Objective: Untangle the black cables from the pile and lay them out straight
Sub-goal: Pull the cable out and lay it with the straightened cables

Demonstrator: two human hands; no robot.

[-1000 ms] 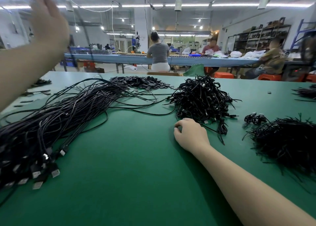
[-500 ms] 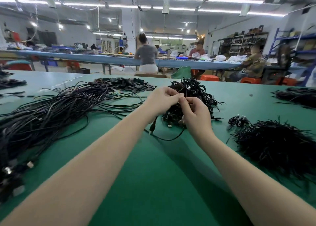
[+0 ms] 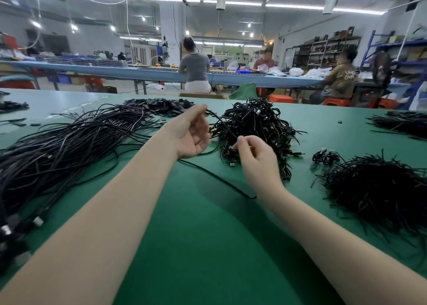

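Observation:
A tangled pile of black cables (image 3: 256, 124) sits on the green table (image 3: 196, 247), past both hands. One black cable (image 3: 221, 122) stretches between my hands. My left hand (image 3: 191, 136), palm turned up, pinches it near the top. My right hand (image 3: 256, 156) pinches its lower part in front of the pile. The cable's loose length (image 3: 221, 180) trails over the table toward my right wrist. A large bundle of straightened black cables (image 3: 64, 147) lies to the left, plug ends toward me.
A heap of short black ties (image 3: 379, 189) lies at the right, a small coiled cable (image 3: 325, 158) beside it. Flat black pieces (image 3: 159, 106) lie behind the straight bundle. More cables (image 3: 402, 123) rest at the far right. People sit at a blue bench (image 3: 115, 70) behind.
My hands have drawn apart from the pile, the left one turning palm up, and a single cable now stretches between them. A second ago the left hand was raised high.

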